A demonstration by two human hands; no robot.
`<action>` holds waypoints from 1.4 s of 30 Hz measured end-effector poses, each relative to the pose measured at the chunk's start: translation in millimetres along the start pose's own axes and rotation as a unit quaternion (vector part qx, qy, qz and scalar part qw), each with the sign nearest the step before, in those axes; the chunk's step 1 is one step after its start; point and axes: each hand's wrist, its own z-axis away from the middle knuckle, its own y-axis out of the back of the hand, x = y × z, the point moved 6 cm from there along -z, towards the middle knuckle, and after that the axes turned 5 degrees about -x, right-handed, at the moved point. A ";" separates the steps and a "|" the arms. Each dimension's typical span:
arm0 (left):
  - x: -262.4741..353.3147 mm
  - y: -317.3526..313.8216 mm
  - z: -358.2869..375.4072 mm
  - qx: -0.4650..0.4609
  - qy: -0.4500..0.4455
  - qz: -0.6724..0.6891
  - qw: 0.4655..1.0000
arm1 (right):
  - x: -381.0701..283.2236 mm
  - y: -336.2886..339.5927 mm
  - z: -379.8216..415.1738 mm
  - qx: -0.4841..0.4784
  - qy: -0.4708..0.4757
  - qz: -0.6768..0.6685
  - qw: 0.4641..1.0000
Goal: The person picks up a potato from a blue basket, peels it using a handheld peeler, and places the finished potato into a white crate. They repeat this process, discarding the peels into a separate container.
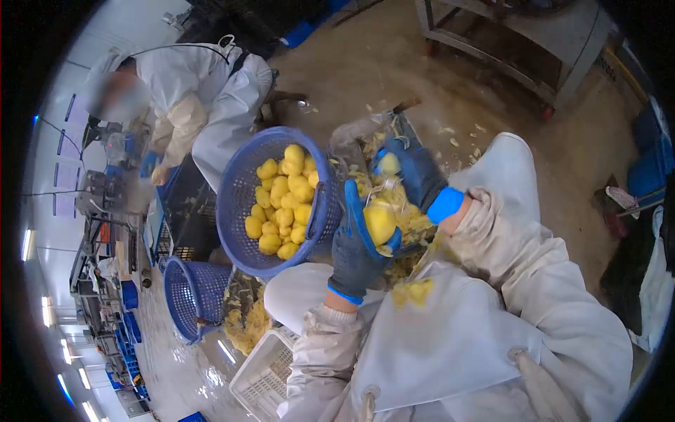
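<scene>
My left hand [357,246], in a dark glove with blue at the fingers and cuff, is wrapped round a smooth yellow potato [380,222], which looks peeled. Just above it, my right hand [415,172] is curled and smeared by motion. A pale rounded thing [388,164] shows at its fingers; what it is I cannot make out. Beneath both hands lie heaps of pale yellow peelings [415,221]. To the left, a blue perforated basket [228,204] holds several yellow potatoes [285,200], its rim close to my left hand.
A second blue basket [193,295] and a white crate [264,376] stand at lower left, with more peelings [246,327] between them. At upper left a co-worker [190,91] in white bends over a dark crate [190,204]. A metal stand [520,49] is at upper right; scraps lie on the wet floor.
</scene>
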 end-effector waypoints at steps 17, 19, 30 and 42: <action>-0.1 16.7 10.5 0.108 -0.050 0.121 0.985 | -31.6 -23.5 20.4 -0.034 -0.081 -0.320 0.943; 14.9 21.2 9.2 0.073 -0.056 0.076 0.993 | 2.8 -2.3 -0.3 0.009 -0.087 -0.363 0.928; 13.2 15.4 3.5 0.058 0.030 0.261 0.963 | -18.8 -1.3 7.4 0.050 -0.052 -0.464 0.883; -13.9 -8.1 12.9 0.043 0.105 0.378 0.919 | -14.9 1.5 -2.5 0.016 -0.084 -0.217 0.972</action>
